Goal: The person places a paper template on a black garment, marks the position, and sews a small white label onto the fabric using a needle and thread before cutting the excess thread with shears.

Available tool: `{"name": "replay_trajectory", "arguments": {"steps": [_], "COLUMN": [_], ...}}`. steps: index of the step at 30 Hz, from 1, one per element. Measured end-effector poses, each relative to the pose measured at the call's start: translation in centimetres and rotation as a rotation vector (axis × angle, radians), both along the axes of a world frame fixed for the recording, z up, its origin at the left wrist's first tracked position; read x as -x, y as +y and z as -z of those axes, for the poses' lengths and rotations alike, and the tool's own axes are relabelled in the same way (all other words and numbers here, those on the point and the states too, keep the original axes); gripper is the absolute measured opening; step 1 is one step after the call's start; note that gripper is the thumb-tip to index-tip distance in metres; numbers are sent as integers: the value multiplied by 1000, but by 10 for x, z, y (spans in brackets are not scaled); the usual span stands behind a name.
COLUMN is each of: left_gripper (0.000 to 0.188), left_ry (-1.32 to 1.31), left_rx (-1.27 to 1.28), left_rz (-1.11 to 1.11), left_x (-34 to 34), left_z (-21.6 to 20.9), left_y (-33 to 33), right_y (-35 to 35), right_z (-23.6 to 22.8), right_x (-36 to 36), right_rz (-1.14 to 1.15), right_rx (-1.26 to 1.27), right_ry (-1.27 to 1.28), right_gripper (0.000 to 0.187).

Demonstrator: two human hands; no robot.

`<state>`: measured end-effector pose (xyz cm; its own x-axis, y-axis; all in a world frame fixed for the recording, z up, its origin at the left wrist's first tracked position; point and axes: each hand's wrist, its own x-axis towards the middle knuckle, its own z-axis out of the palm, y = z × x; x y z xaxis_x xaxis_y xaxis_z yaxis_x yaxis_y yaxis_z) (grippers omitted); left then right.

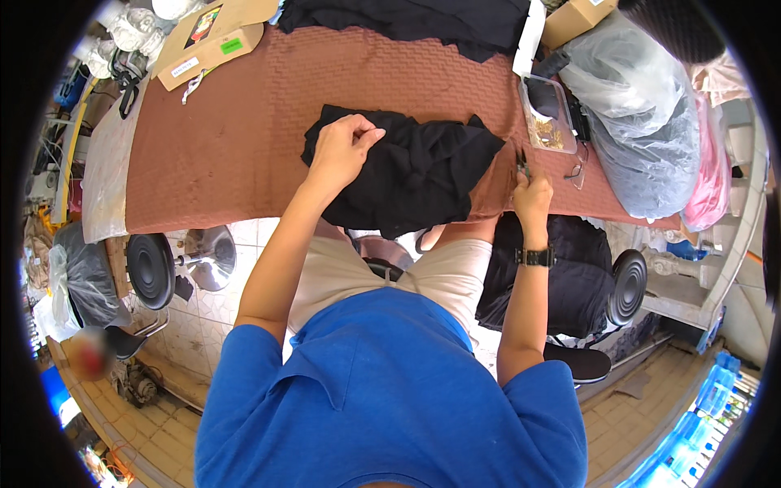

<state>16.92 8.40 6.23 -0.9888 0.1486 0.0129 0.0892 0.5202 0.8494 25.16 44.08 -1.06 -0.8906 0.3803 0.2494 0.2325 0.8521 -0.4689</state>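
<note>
A crumpled black garment (415,171) lies on the reddish-brown textured table cover (228,138), hanging a little over the near edge. My left hand (342,146) rests on the garment's left part, fingers pinching the black cloth. My right hand (530,189) is at the table's near right edge, just right of the garment, closed around a small dark pair of snips (522,165) that points upward. A black watch (534,257) sits on my right wrist.
A clear plastic box (547,114) of small brownish items and a pair of glasses (578,167) lie right of the garment. More black cloth (415,20), cardboard pieces (211,41), and bulging plastic bags (643,122) crowd the table's far side and right. Black stools (150,268) stand below.
</note>
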Motion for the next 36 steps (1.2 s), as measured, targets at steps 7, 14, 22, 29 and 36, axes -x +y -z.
{"name": "replay_trajectory", "arguments": {"steps": [7, 14, 22, 29, 36], "left_gripper": [20, 21, 19, 19, 22], "left_ry": [-142, -211, -261, -272, -285], "left_rx": [-430, -571, -625, -646, -651], "left_rz": [-109, -147, -170, -149, -133], "left_x": [-23, -33, -38, -40, -42], "left_z": [12, 15, 12, 8, 13], "left_y": [-25, -28, -32, -32, -34], "right_y": [-142, -230, -252, -250, -249], "right_z": [-91, -69, -49, -48, -45], "right_x": [-20, -32, -15, -8, -5], "right_rz": [-429, -551, -400, -331, -320], "right_rx": [1144, 1656, 1616, 1632, 1634], "right_ry": [101, -424, -392, -414, -410], "right_gripper": [17, 44, 43, 42, 42]}}
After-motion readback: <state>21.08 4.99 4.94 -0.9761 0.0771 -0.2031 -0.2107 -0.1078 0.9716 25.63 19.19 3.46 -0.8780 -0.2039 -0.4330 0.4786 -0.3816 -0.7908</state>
